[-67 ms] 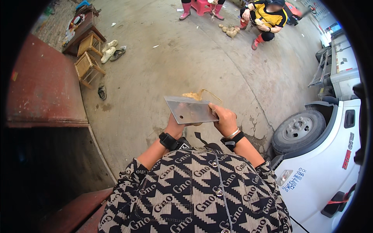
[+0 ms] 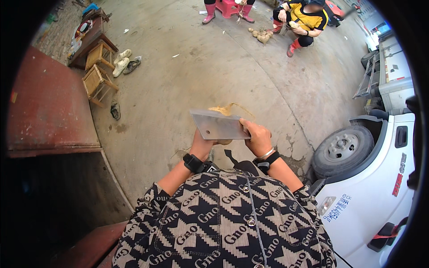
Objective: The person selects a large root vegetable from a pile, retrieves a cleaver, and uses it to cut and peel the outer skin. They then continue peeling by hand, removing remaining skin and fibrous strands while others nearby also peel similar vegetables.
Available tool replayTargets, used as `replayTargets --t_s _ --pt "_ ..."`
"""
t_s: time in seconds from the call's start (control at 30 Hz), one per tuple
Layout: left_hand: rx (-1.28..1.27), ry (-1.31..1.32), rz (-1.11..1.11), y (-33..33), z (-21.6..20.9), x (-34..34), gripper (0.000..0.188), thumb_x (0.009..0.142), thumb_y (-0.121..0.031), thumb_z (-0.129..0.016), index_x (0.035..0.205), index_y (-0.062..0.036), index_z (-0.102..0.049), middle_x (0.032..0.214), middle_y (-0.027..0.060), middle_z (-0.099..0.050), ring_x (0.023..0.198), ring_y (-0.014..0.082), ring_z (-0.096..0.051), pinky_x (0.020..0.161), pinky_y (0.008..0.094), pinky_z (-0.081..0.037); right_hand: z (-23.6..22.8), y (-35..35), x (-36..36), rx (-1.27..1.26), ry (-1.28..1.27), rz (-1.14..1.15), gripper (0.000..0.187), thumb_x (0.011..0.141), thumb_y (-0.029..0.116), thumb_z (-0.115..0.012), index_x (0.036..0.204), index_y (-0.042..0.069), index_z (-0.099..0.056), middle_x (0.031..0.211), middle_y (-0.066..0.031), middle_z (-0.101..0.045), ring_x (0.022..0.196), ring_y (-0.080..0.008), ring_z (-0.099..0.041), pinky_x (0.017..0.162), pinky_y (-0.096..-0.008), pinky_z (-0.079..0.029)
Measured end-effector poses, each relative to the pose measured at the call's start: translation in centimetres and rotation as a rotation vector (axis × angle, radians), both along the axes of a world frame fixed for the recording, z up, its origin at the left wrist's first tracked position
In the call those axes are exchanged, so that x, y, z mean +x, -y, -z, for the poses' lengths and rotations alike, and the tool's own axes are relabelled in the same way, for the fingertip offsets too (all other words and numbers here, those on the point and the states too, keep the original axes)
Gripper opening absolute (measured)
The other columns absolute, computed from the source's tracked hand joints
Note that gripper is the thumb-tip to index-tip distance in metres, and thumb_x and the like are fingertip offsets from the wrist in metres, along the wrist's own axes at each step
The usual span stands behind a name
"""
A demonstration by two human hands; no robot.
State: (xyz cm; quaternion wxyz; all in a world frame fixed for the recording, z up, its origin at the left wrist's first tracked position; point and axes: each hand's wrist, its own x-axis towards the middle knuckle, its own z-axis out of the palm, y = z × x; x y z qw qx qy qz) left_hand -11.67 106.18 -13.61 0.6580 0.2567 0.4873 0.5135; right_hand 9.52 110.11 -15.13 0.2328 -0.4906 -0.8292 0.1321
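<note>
A cleaver point(image 2: 223, 127) with a broad grey blade and a hole near one corner is held up in front of my chest. My right hand point(image 2: 259, 137) is closed round its handle end. Behind the blade, my left hand point(image 2: 202, 146) grips a tan root vegetable; the fingers are mostly hidden by the metal. Stringy roots point(image 2: 223, 109) of that vegetable stick out past the blade's far edge, and a bit of its rounded body point(image 2: 224, 142) shows below the near edge.
Left are a red metal cabinet point(image 2: 53, 107), bamboo stools point(image 2: 97, 82) and shoes point(image 2: 120, 66). On the right stands a white truck with a wheel point(image 2: 343, 149). Ahead, a person in yellow point(image 2: 308, 20) squats by a pile of round roots point(image 2: 262, 35); another wears pink boots point(image 2: 208, 14).
The view has shifted slightly, so the background sits a little further left. Both hands, the cleaver and the root vegetable keep nearly the same pose.
</note>
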Motion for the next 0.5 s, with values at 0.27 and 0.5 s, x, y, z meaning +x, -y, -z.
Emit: replayTargets --t_s 0.27,0.5 --pt "0.125 -0.379 0.034 -10.8 -1.1 -0.5 0.082 0.077 -0.027 -0.074 0.140 -0.0006 -0.030 0.129 0.0143 -0.050 0.117 0.0228 -0.052 0.097 0.0352 -0.044 5.1 -12.3 9.7 -0.245 -0.160 0.422 0.015 0.083 0.015 -0.063 0.096 0.007 -0.065 0.078 -0.0207 -0.066 0.072 -0.0401 -0.063 0.061 -0.0436 -0.050" --pt "0.068 -0.169 0.137 -17.8 -1.4 1.7 0.092 0.072 -0.031 -0.077 0.143 -0.0013 -0.028 0.136 0.0127 -0.044 0.127 0.0228 -0.043 0.106 0.0367 -0.035 2.5 -19.4 12.7 -0.783 -0.570 0.385 0.027 0.086 0.015 -0.065 0.108 0.000 -0.063 0.087 -0.0084 -0.069 0.069 -0.0113 -0.061 0.061 -0.0284 -0.050"
